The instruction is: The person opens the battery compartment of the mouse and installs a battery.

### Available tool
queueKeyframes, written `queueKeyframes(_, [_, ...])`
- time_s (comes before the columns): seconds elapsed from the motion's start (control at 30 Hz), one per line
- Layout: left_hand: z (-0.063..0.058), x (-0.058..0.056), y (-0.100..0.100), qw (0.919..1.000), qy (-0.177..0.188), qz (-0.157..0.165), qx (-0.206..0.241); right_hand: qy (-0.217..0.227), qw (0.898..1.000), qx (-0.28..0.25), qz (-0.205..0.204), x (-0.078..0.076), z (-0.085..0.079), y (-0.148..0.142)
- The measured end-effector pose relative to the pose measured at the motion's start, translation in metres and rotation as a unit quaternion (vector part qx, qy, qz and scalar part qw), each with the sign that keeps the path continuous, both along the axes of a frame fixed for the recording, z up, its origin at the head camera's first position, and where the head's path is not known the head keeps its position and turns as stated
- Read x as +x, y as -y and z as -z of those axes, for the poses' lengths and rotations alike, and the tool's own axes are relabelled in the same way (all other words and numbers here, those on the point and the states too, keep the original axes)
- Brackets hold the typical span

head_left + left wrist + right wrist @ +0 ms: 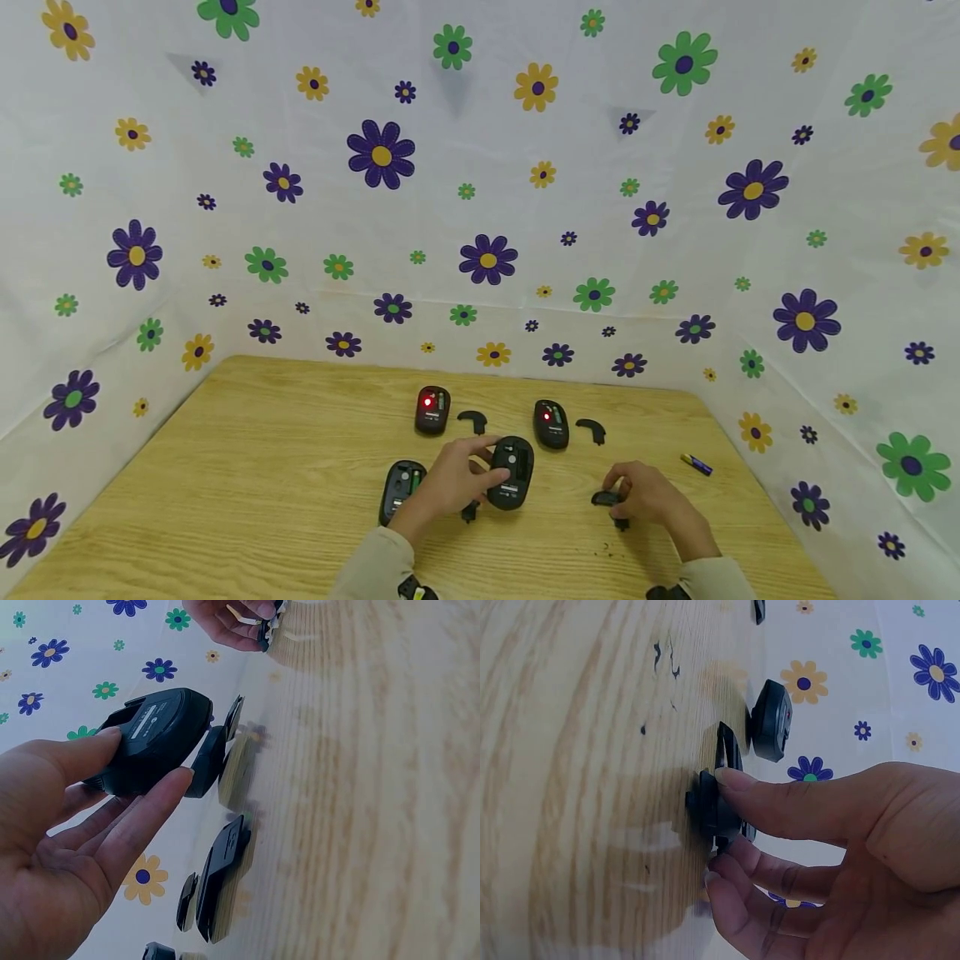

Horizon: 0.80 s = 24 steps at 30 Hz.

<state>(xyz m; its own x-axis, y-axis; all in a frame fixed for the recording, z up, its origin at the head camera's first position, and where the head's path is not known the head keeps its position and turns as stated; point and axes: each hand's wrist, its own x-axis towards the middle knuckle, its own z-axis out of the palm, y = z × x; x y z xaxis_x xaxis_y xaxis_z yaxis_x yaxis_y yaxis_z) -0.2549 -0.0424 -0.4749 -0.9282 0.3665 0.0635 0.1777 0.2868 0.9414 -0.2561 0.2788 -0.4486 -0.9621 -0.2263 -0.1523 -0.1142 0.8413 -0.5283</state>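
My left hand (453, 475) grips a black computer mouse (512, 472) above the table, thumb on its underside and fingers at its far edge. That underside faces up in the head view, with a dark, uncovered battery slot. In the left wrist view, the same mouse (161, 739) sits between thumb and fingers. To the right, my right hand (651, 496) pinches a curved black battery cover (604, 498) low over the wood. The right wrist view has thumb and fingertips on this cover (710, 806), which partly hides behind them.
Two upturned mice, one left (432, 410) and one right (551, 425), glow red at the back, beside loose covers (473, 419) (593, 428). Another mouse (397, 492) lies partly behind my left wrist, near a cover (469, 512). A battery (697, 464) lies far right; dark specks (606, 550) mark the front.
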Motion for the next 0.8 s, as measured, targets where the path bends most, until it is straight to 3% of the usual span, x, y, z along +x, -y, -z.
queueKeyframes(0.37, [0.001,-0.002,0.0,0.9999,-0.011,0.0,0.001,-0.007,1.0,0.021,0.0,-0.002,-0.003,-0.005])
queueKeyframes(0.6, [-0.002,0.0,0.001,1.0,-0.009,-0.001,-0.002,-0.086,0.996,0.036,0.007,-0.01,-0.011,-0.02])
queueKeyframes(0.8, [-0.002,0.001,0.001,1.0,-0.009,-0.001,0.001,-0.125,0.991,0.055,0.011,-0.018,-0.019,-0.034])
